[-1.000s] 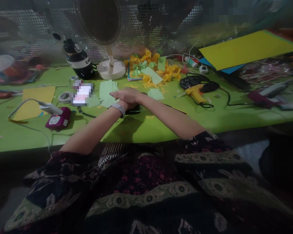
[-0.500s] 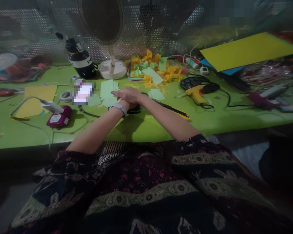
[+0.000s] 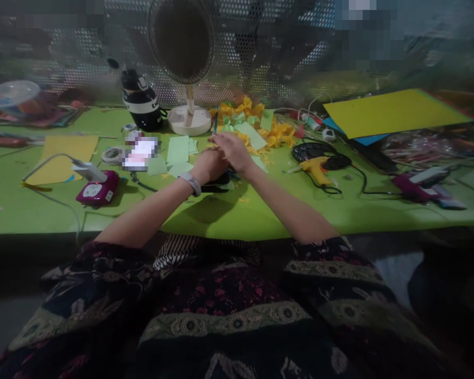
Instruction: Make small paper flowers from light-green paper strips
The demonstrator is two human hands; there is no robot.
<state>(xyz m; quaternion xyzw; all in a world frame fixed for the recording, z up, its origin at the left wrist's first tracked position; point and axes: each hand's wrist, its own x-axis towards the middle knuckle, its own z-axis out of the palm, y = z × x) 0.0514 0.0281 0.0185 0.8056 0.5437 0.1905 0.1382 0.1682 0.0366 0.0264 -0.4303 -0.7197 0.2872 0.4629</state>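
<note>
My left hand [image 3: 210,164], with a pale band [image 3: 190,184] on its wrist, is low over the middle of the table. Its fingers are hidden behind my other hand. My right hand [image 3: 235,150] overlaps it from the right, fingers bent and close together; what they hold, if anything, does not show. Just below the hands is a flat dark object [image 3: 217,187], mostly covered, so its kind is unclear. Pale green paper pieces [image 3: 178,150] lie to the left of the hands, and orange-yellow crepe paper pieces [image 3: 282,132] are piled behind them.
A yellow glue gun [image 3: 316,169] lies at right, its cord running to a purple socket box [image 3: 413,187]. Left are another purple socket box [image 3: 98,189], a tape roll [image 3: 112,155] and a lit phone [image 3: 141,152]. A fan [image 3: 189,121] and black bottle [image 3: 142,110] stand behind.
My right hand has shifted from lying across my left wrist to over its fingers. The black and yellow tool beside my right forearm no longer shows. The view has shifted slightly.
</note>
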